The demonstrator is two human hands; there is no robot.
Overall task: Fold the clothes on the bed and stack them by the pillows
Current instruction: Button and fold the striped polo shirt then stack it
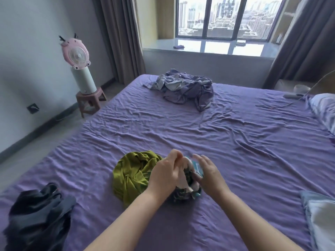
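Observation:
Both my hands are on a small patterned garment [188,180], white, teal and dark, bunched on the purple bed sheet [235,142]. My left hand [167,172] grips its white part with curled fingers. My right hand [206,173] holds its teal side, fingers partly extended. A crumpled olive-green garment [132,175] lies just left of my hands. A dark grey garment [38,216] sits heaped at the near left edge of the bed. Pillows lie at the right: one far [324,109], one near [320,216].
A crumpled purple-grey bedding heap [184,87] lies at the far side of the bed. A pink fan [77,51] stands on a stool [89,100] on the floor to the left. Curtains frame a window [224,17] beyond the bed.

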